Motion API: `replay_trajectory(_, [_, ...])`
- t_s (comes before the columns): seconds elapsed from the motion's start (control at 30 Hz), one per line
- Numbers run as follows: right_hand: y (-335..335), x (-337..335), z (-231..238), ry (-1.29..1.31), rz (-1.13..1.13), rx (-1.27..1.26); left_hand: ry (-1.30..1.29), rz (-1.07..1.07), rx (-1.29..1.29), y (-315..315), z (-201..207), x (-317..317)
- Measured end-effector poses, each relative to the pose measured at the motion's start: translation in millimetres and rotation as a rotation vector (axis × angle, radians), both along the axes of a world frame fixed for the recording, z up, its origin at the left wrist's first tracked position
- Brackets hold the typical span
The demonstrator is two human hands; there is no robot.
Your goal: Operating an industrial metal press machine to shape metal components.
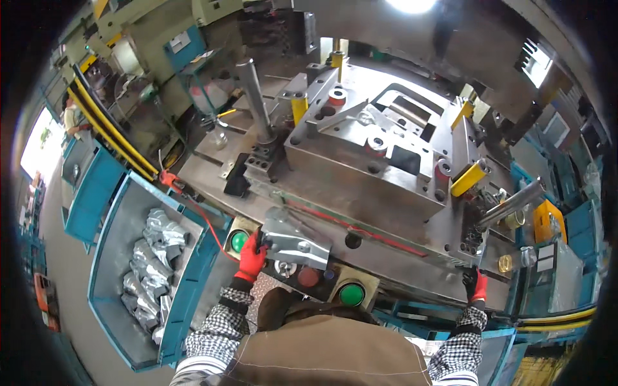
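My left hand (252,262), in a red glove with black fingers, grips the left end of a bent grey sheet-metal part (297,239). The part is tilted over the front edge of the press bed, beside a green push button (239,242). My right hand (476,285), gloved alike, is by the bed's front right edge, below a steel post; its dark fingers are too small to read. Ahead of both hands sits a large steel die (367,183) with yellow posts. A shiny metal piece (365,117) lies on its upper face.
At left, a blue-rimmed bin (106,302) holds several formed metal parts (154,257). A second green button (351,294) is in front of my body. Steel guide posts (256,103) rise from the bed. A red cable (209,222) runs along the left; a person (72,119) is far left.
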State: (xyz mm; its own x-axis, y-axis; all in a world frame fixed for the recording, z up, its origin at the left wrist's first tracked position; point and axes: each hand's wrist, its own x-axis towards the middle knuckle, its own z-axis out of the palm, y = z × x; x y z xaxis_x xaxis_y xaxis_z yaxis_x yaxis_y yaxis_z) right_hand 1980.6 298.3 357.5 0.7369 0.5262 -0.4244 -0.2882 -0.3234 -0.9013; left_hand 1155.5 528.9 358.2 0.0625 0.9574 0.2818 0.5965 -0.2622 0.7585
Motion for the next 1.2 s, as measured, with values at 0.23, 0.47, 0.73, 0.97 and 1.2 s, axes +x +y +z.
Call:
replay_trajectory(0.23, [32,17,-15,-0.38,-0.098,0.25,0.052,0.009,0.083,-3,2,9])
replay_trajectory(0.47, [57,6,-19,-0.175,-0.355,0.411,0.018,-0.051,0.044,-2,8,-1])
replay_trajectory(0.73, [-20,-5,14,-0.338,-0.393,0.547,-0.009,-0.089,-0.061,-2,-21,-20])
replay_trajectory(0.97, [-58,-21,34,-0.475,-0.273,0.443,0.011,-0.123,-0.115,-2,-40,-27])
replay_trajectory(1.2, [33,-4,45,-0.389,-0.309,0.424,-0.011,-0.154,-0.093,13,-46,-29])
